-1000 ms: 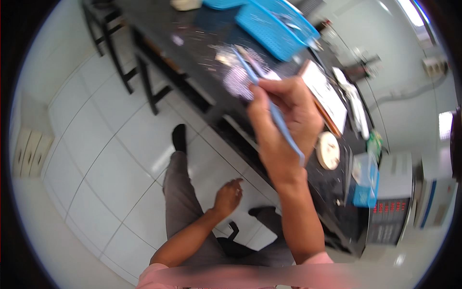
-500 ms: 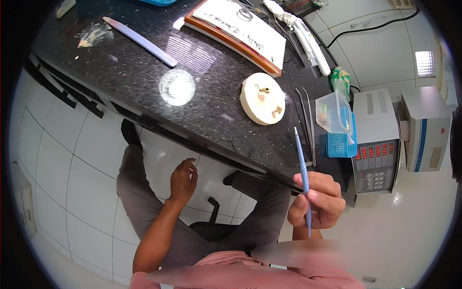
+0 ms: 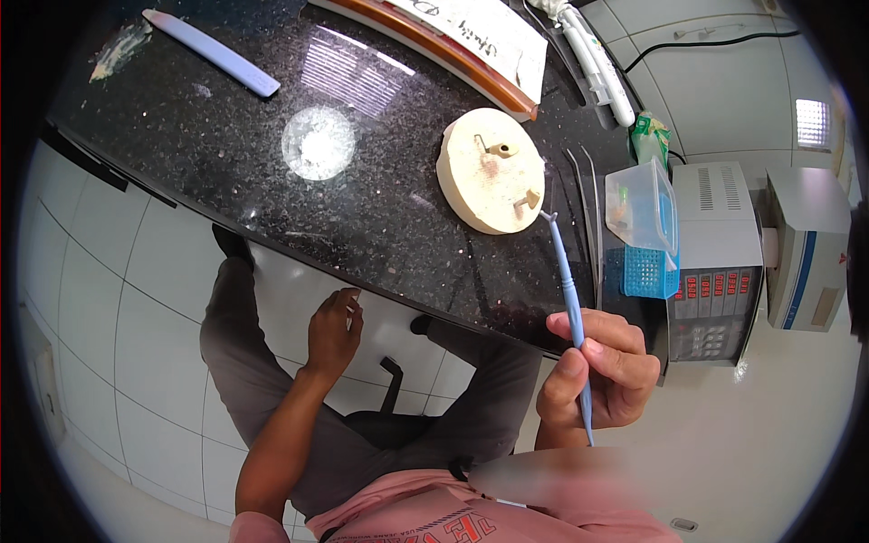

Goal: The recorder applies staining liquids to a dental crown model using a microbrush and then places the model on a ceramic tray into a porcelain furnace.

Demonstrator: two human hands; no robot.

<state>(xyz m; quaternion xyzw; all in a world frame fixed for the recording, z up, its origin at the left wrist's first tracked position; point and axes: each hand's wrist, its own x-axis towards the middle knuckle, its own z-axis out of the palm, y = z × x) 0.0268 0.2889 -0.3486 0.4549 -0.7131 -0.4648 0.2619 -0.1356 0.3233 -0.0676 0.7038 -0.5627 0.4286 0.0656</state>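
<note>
While the left hand (image 3: 333, 328) rests slack over the lap, the right hand (image 3: 599, 369) (fingers curled) pinches a blue pick (image 3: 568, 299) upright.

glossy speckled stone countertop (image 3: 226, 154), matt cream ceramic-looking disc (image 3: 490, 172), smooth blue plastic tool (image 3: 570, 308), clear plastic box (image 3: 641, 206).

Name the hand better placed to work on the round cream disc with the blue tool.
Right, most likely. The right hand grips the thin blue tool, whose tip sits by the rim of the round cream disc. The left hand is below the black counter edge and seems empty.
</note>
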